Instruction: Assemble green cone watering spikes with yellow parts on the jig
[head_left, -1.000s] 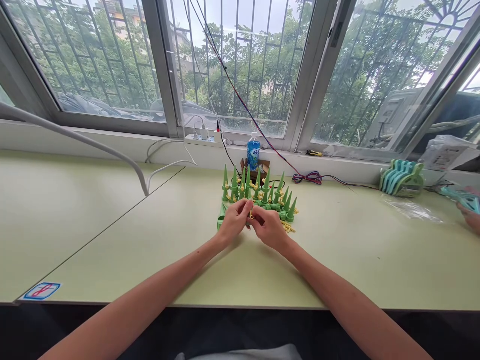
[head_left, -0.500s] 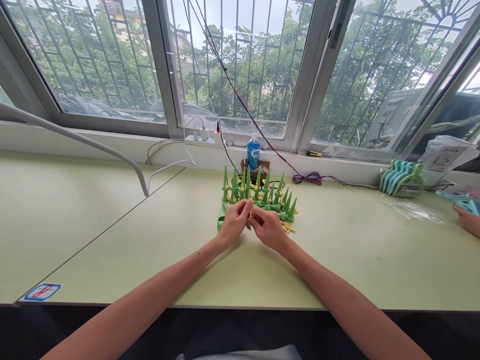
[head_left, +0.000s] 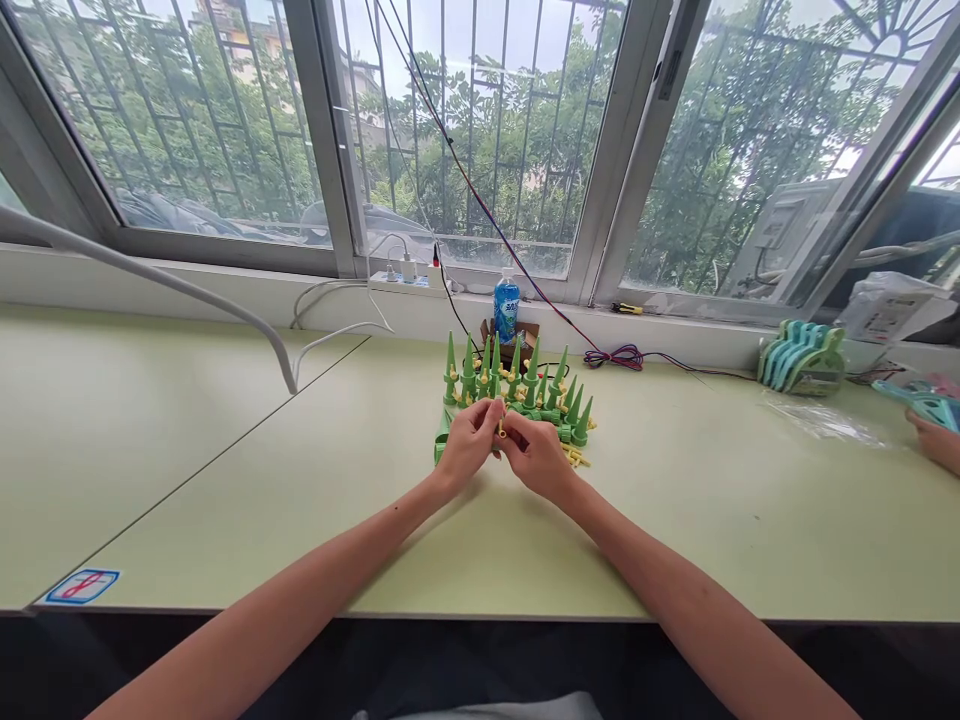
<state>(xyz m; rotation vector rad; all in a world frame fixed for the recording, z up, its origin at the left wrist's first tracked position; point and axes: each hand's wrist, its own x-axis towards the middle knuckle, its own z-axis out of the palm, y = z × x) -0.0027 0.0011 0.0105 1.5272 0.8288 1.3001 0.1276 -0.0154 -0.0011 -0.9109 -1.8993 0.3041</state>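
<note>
Observed small yellow tubular fitting (head_left: pixel 502 432) at the meeting point of left hand (head_left: pixel 466 440) and right hand (head_left: pixel 538 455), over the table (head_left: pixel 300 480) and in front of a cluster of green conical spikes (head_left: pixel 533 372). Found left fingers pressed together on the upper part of the fitting, pinching it. Found right fingers curled, with thumb and forefinger closed in on it from the right. Noted round open end of the fitting facing the wearer, exposed below the left fingertips and just left of the right ones. Cannot tell the shape of its upper part, covered by fingers; cannot verify exact contact of each right fingertip. Noted spikes upright in rows directly behind both hands, many bearing yellow valves (head_left: pixel 513 374). Noted green threaded caps (head_left: pixel 551 416) just beyond the right hand, loose yellow fittings (head_left: pixel 576 457) beside it on the table, and a green hollow piece (head_left: pixel 440 452) just left of the left hand. Recorded farther back: bottle of blue liquid (head_left: pixel 507 305) by a small cardboard box (head_left: pixel 529 332). Recorded at far right: co-worker's hand (head_left: pixel 936 440) touching a teal piece (head_left: pixel 930 405), well apart from the wearer's hands.
</note>
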